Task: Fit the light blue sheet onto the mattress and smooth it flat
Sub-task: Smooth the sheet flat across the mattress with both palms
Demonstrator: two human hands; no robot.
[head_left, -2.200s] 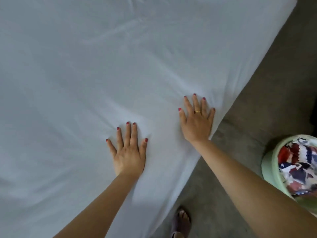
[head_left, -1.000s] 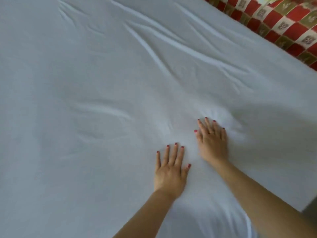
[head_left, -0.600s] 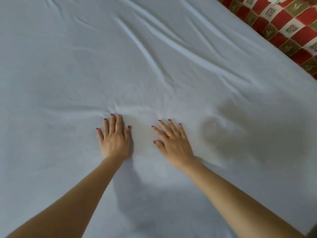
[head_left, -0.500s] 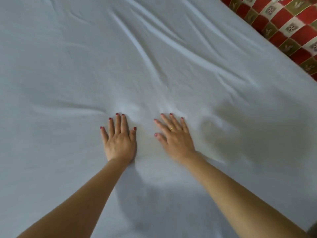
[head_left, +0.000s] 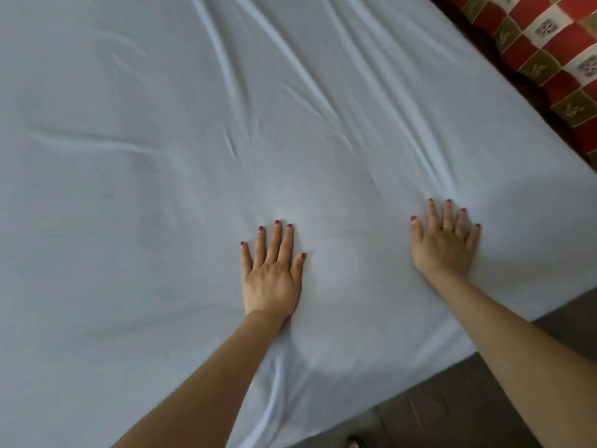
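Pressing both palms flat on the light blue sheet (head_left: pixel 161 253), which covers the mattress top. Head view: my right hand (head_left: pixel 444 242) has swept out toward the bed's right edge, well apart from my left hand (head_left: pixel 273 273); half a second ago they lay close together. Neither grip holds cloth, fingers straight. Long creases (head_left: pixel 290 69) remain farther up, so smoothing isn't done.

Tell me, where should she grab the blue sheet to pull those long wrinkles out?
Probably the sheet's far right edge, beside the red checkered cloth, coming from that side. The long creases run up toward that end, so pulling there should stretch them out. Right now the left hand and right hand lie flat, gripping nothing.
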